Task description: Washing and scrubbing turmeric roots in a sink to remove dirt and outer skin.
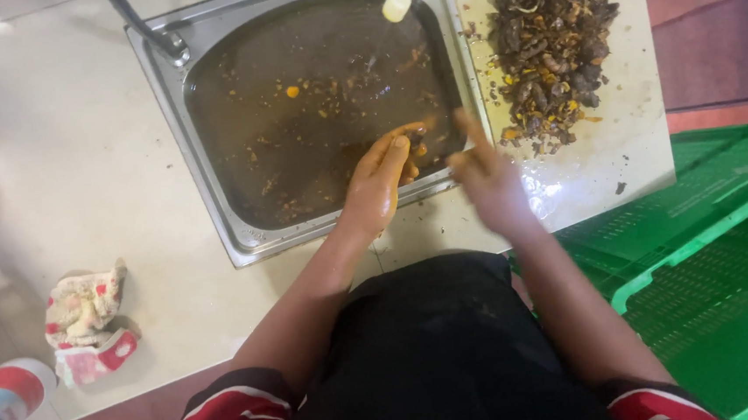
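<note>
My left hand (pixel 378 183) pinches a small dark piece (pixel 417 137) at its fingertips over the sink's (pixel 213 169) front right corner; right hand (pixel 488 180) blurred, fingers' state unclear.

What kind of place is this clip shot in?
Probably a kitchen or food-prep area: a steel sink full of murky brown water, a pile of dark shells on the pale counter, and green plastic crates alongside.

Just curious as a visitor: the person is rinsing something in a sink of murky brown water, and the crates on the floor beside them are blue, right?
Not quite. The head view shows the crates are green, not blue. The rest holds: the left hand works over the sink of murky brown water.
</note>
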